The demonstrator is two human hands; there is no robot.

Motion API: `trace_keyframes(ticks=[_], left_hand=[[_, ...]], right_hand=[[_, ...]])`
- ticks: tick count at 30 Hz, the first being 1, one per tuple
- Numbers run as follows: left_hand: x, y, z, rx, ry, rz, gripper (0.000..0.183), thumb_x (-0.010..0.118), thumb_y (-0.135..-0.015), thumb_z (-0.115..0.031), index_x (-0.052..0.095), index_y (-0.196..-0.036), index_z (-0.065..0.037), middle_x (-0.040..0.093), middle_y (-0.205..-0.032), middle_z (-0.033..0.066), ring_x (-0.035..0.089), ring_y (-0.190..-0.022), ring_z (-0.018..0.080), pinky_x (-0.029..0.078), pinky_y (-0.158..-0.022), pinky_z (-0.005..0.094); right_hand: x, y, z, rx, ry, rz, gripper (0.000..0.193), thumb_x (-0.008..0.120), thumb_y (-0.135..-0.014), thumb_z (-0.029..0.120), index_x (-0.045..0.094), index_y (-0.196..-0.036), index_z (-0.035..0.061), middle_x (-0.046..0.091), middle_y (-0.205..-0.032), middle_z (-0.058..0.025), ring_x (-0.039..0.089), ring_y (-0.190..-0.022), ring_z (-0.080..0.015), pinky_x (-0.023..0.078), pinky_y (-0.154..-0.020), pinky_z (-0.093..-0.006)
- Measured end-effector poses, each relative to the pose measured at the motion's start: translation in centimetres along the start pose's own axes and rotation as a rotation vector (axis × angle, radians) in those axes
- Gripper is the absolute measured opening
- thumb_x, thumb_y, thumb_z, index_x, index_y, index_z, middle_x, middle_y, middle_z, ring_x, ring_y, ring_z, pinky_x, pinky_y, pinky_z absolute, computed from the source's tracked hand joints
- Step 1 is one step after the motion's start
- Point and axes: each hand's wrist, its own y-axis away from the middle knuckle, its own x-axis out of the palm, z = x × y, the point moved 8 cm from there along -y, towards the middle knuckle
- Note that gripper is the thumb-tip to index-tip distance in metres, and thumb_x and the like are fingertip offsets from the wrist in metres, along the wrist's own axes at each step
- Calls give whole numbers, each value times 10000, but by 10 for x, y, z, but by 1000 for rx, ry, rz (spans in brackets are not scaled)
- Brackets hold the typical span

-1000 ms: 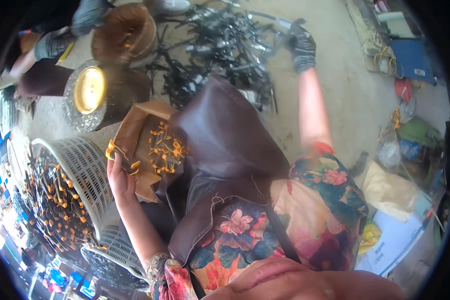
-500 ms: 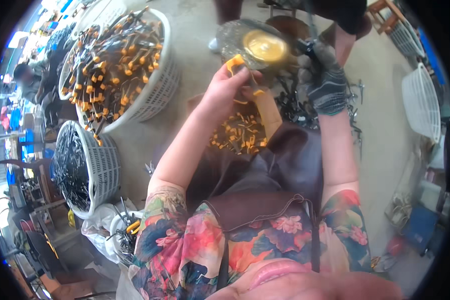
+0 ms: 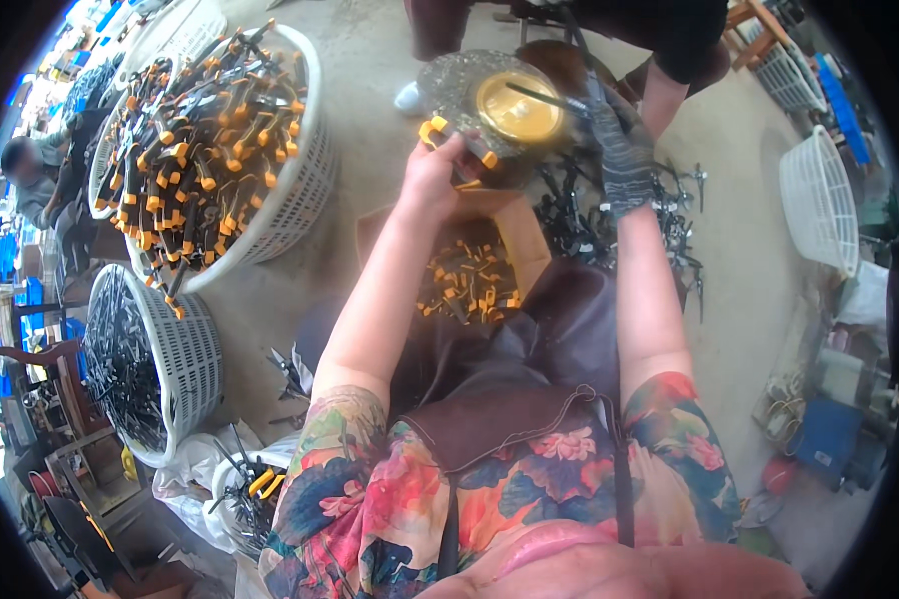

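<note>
My bare left hand (image 3: 434, 178) is closed on a few yellow-and-black handle sleeves (image 3: 433, 130), beside a round speckled grey plate. On that plate (image 3: 445, 85) sits a shiny yellow dish (image 3: 522, 118). To its right, my right hand (image 3: 624, 160), in a grey striped glove, grips a long dark tool (image 3: 544, 95), whose slim end reaches over the dish. Motion blurs the gloved fingers and the tool's exact kind. Below my hands, a cardboard box (image 3: 531, 232) contains many small yellow-and-black sleeves (image 3: 474, 285). Dark metal tools (image 3: 574, 215) lie heaped right of the box.
At left stands a large white basket (image 3: 305, 190) piled with orange-tipped dark tools, and a smaller basket (image 3: 198, 349) of dark metal pieces. A white bucket (image 3: 232, 499) is near my left side. Across from me is another person (image 3: 609, 25). An empty-looking white basket (image 3: 819, 200) stands right.
My right hand has moved left and the dark tool's end now reaches over the yellow dish. My left hand has shifted slightly left and down, still gripping sleeves. More of the box shows.
</note>
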Motion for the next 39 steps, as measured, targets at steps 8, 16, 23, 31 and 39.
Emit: trace_keyframes(ticks=[8,16,23,31,39], left_hand=[[3,-26,11,77,-126,26,228,476,-962,-117,501,-1176,-42,664,-906,103,613,-768,145,467,-624,268],[3,-27,5,90,-68,70,309,473,-972,-122,445,-1275,-68,609,-1025,94,642,-872,190,487,-651,287],[-7,-40,2,115,-21,25,264,465,-971,-107,473,-1231,-62,616,-1018,100,639,-886,202,498,-672,304],[8,-35,13,45,-100,110,276,483,-964,-113,453,-1234,-69,625,-979,101,634,-867,207,503,-679,326],[-15,-39,-8,149,-33,-54,213,493,-953,-96,494,-1163,-63,616,-957,83,595,-746,161,512,-643,312]], right_hand=[[-16,-17,-48,176,91,-146,370,491,-970,237,522,-1284,44,611,-1149,-93,572,-1016,-146,472,-883,-259],[9,-43,-92,114,-575,-194,274,627,-897,169,605,-1154,79,659,-1002,-62,620,-893,-137,525,-754,-275],[-36,-72,-123,132,-364,-181,318,647,-881,264,578,-1161,130,659,-1042,-57,615,-970,-198,485,-856,-417],[-1,-57,-90,-43,18,-99,270,611,-899,150,578,-1155,70,641,-1035,-98,621,-921,-185,525,-795,-318],[4,-51,-111,212,-322,-174,270,625,-896,163,589,-1155,98,653,-934,-33,624,-766,-101,531,-611,-239]])
